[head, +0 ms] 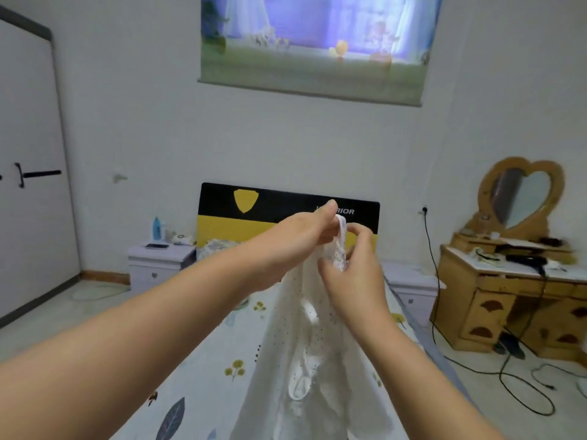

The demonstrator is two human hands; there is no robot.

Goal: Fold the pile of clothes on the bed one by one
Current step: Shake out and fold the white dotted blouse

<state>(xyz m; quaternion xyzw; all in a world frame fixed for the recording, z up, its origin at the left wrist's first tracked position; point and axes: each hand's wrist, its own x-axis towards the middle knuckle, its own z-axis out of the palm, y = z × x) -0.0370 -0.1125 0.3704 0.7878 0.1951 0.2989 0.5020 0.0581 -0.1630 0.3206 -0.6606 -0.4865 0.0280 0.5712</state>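
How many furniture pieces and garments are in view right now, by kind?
Nightstands: 2, left and right
Beds: 1
Dressing tables: 1
Wardrobes: 1
White garments, held up by both hands: 1
Total: 6

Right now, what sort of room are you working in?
A home bedroom, most likely: a bed with a black-and-yellow headboard, a bedside cabinet, and a dressing table with a heart-shaped mirror.

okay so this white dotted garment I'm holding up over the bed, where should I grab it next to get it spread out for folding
The white dotted garment hangs bunched from one top point pinched by both the left hand and right hand. Probably keep one grip there and slide the other sideways along the top edge, coming from above, so the hanging cloth opens flat.
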